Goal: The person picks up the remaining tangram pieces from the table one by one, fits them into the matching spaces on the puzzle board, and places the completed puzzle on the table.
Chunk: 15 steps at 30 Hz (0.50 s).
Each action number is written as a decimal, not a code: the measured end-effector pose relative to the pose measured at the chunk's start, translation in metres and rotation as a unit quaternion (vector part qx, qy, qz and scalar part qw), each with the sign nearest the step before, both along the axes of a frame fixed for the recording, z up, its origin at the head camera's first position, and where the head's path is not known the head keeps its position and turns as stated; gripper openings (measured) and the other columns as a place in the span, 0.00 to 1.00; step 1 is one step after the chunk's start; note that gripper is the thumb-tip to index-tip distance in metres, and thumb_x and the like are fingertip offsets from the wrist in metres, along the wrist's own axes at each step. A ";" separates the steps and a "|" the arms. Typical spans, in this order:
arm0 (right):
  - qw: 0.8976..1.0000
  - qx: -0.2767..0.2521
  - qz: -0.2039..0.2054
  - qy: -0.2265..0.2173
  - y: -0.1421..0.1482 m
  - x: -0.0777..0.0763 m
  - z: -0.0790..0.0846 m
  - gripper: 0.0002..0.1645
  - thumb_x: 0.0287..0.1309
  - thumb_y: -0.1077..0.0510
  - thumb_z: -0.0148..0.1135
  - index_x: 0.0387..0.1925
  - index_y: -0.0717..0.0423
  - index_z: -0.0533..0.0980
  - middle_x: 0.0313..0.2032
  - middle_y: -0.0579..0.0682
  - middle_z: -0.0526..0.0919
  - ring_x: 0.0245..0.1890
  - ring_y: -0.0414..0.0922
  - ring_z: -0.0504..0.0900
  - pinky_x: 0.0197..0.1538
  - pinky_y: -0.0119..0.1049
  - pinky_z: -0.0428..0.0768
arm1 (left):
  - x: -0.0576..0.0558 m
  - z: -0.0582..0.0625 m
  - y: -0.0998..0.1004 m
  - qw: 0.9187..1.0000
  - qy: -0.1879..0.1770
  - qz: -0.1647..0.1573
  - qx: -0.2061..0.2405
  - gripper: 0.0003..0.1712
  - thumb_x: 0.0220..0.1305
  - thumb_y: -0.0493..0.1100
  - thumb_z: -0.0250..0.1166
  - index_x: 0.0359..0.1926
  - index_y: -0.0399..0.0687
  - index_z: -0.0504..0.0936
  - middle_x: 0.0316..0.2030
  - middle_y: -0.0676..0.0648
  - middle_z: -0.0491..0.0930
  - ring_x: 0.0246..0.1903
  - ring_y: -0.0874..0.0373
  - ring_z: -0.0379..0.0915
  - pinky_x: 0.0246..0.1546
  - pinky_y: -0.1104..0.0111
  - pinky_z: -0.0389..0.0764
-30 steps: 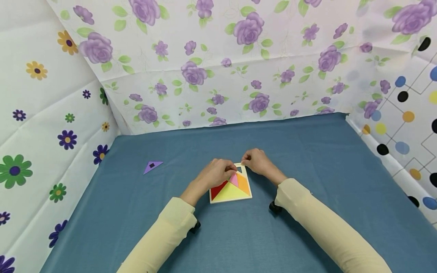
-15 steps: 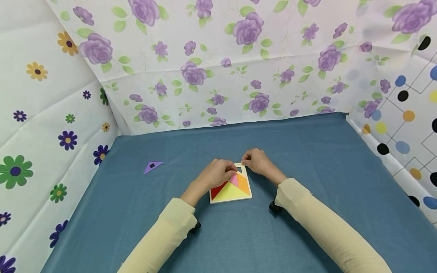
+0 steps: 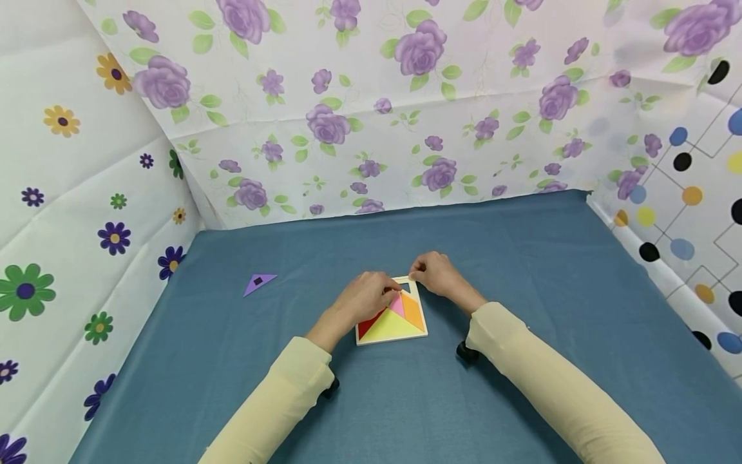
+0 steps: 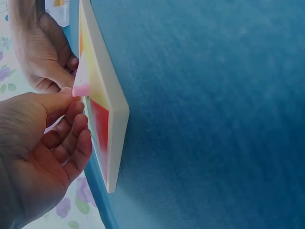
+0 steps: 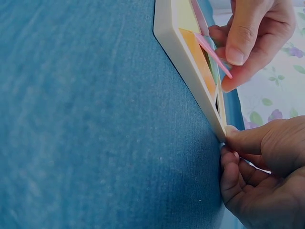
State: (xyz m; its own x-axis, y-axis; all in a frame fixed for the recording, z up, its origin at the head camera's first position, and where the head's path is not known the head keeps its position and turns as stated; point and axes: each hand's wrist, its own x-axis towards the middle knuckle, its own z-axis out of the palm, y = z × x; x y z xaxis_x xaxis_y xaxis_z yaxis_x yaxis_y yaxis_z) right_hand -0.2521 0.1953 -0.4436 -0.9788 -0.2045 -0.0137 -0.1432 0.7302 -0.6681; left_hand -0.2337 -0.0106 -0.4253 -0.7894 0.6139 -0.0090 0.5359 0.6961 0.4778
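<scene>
A square wooden tangram tray [image 3: 391, 340] lies on the blue cloth, holding a yellow triangle [image 3: 393, 327], an orange piece [image 3: 413, 312] and a red piece [image 3: 371, 324]. My left hand [image 3: 364, 298] reaches over its left side and pinches a pink tangram piece [image 5: 214, 53] between thumb and finger. That piece stands tilted, one edge raised above the tray, as the right wrist view shows. Something green [image 5: 212, 64] shows beneath it. At the tray's far right corner, my right hand [image 3: 438, 274] grips the rim between thumb and curled fingers. Part of the tray is hidden by the left hand.
A purple triangle [image 3: 265, 279] with a dark mark lies on the cloth [image 3: 278, 361] to the left of the tray. Flowered sheets [image 3: 348, 161] hang behind and on the left; a dotted sheet [image 3: 666, 232] borders the right side.
Almost nothing differs. Both hands keep their places on the pink piece and the tray's corner; only a very slight shift of the left hand shows.
</scene>
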 end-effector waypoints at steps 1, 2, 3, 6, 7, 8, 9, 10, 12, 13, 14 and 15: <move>1.000 0.000 -0.001 0.000 0.000 0.000 0.000 0.06 0.70 0.62 0.65 0.35 0.58 0.85 0.29 0.50 0.82 0.24 0.44 0.73 0.31 0.36 0.71 | 0.000 0.000 0.000 1.000 0.003 -0.001 -0.003 0.14 0.76 0.41 0.63 0.56 0.46 0.88 0.51 0.47 0.87 0.41 0.58 0.80 0.42 0.67 0.80; 1.000 0.000 -0.001 -0.001 -0.001 0.000 0.000 0.06 0.70 0.62 0.65 0.35 0.58 0.85 0.29 0.50 0.82 0.24 0.44 0.73 0.31 0.36 0.70 | 0.001 -0.001 0.000 1.000 0.005 -0.001 -0.005 0.14 0.76 0.41 0.63 0.56 0.46 0.88 0.51 0.47 0.87 0.40 0.58 0.79 0.40 0.67 0.80; 1.000 -0.001 -0.001 -0.002 -0.001 0.000 0.000 0.06 0.70 0.62 0.65 0.35 0.58 0.85 0.28 0.50 0.82 0.24 0.44 0.73 0.31 0.36 0.70 | 0.001 -0.001 0.000 1.000 0.008 -0.002 -0.006 0.14 0.76 0.41 0.63 0.56 0.46 0.88 0.51 0.47 0.86 0.40 0.58 0.79 0.40 0.68 0.79; 1.000 -0.004 0.003 0.001 -0.001 0.000 0.000 0.07 0.70 0.63 0.65 0.34 0.58 0.85 0.27 0.50 0.81 0.23 0.43 0.72 0.31 0.36 0.70 | 0.003 -0.001 -0.001 1.000 0.014 -0.003 -0.010 0.14 0.76 0.41 0.63 0.57 0.46 0.88 0.51 0.47 0.86 0.39 0.58 0.79 0.39 0.68 0.78; 1.000 -0.004 0.005 0.003 -0.001 0.000 0.001 0.07 0.70 0.63 0.65 0.34 0.58 0.85 0.27 0.50 0.81 0.23 0.43 0.72 0.31 0.36 0.70 | 0.003 -0.001 -0.001 1.000 0.017 -0.004 -0.011 0.14 0.76 0.41 0.63 0.57 0.47 0.88 0.51 0.47 0.86 0.39 0.58 0.79 0.39 0.68 0.78; 1.000 -0.005 0.006 0.004 -0.001 0.000 0.001 0.07 0.70 0.63 0.65 0.34 0.58 0.85 0.27 0.50 0.81 0.22 0.43 0.72 0.31 0.37 0.70 | 0.003 -0.001 -0.001 1.000 0.020 -0.004 -0.011 0.14 0.76 0.41 0.63 0.57 0.47 0.88 0.51 0.47 0.86 0.40 0.58 0.79 0.40 0.67 0.78; 1.000 -0.005 0.007 0.005 0.000 0.000 0.001 0.07 0.70 0.63 0.65 0.34 0.58 0.85 0.27 0.51 0.81 0.22 0.43 0.72 0.31 0.37 0.70 | 0.003 -0.001 -0.001 1.000 0.021 -0.005 -0.011 0.14 0.76 0.41 0.63 0.57 0.47 0.88 0.51 0.47 0.86 0.40 0.57 0.79 0.40 0.67 0.78; 1.000 -0.005 0.008 0.007 0.000 0.001 0.001 0.07 0.70 0.63 0.65 0.33 0.58 0.85 0.27 0.50 0.82 0.23 0.43 0.72 0.32 0.37 0.70 | 0.003 -0.001 -0.001 1.000 0.022 -0.006 -0.011 0.14 0.75 0.41 0.63 0.56 0.47 0.88 0.51 0.47 0.86 0.41 0.57 0.79 0.41 0.66 0.79; 1.000 -0.004 0.009 0.010 0.000 0.001 0.002 0.08 0.70 0.63 0.65 0.33 0.58 0.85 0.28 0.50 0.82 0.23 0.44 0.72 0.33 0.38 0.71 | 0.003 -0.001 -0.001 1.000 0.024 -0.006 -0.013 0.14 0.75 0.40 0.63 0.56 0.47 0.88 0.50 0.47 0.87 0.41 0.57 0.79 0.43 0.65 0.80; 1.000 -0.003 0.010 0.011 0.000 0.001 0.002 0.08 0.70 0.63 0.65 0.33 0.58 0.85 0.29 0.50 0.82 0.23 0.44 0.72 0.33 0.38 0.71 | 0.003 -0.001 -0.001 1.000 0.024 -0.005 -0.014 0.14 0.75 0.40 0.63 0.56 0.47 0.88 0.50 0.47 0.87 0.41 0.57 0.79 0.44 0.65 0.80; 1.000 -0.002 0.011 0.012 0.001 0.001 0.001 0.08 0.70 0.63 0.65 0.33 0.58 0.84 0.29 0.50 0.82 0.24 0.44 0.72 0.34 0.38 0.71 | 0.003 -0.002 0.000 1.000 0.024 -0.005 -0.014 0.14 0.75 0.40 0.63 0.56 0.47 0.89 0.49 0.47 0.87 0.41 0.57 0.79 0.44 0.65 0.80; 1.000 -0.002 0.013 0.013 0.001 0.001 0.001 0.08 0.70 0.63 0.64 0.33 0.58 0.84 0.29 0.50 0.82 0.24 0.44 0.72 0.34 0.38 0.71 | 0.003 -0.002 0.000 1.000 0.025 -0.004 -0.016 0.13 0.75 0.40 0.63 0.55 0.47 0.89 0.49 0.47 0.87 0.40 0.57 0.78 0.43 0.65 0.80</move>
State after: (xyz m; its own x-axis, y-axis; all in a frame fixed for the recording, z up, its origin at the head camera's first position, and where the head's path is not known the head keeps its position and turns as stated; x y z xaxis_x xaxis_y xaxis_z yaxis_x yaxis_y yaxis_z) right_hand -0.2515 0.1962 -0.4423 -0.9733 -0.2291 0.0122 -0.1787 0.7239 -0.6663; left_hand -0.2302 -0.0109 -0.4270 -0.7844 0.6202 0.0105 0.5638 0.7058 0.4289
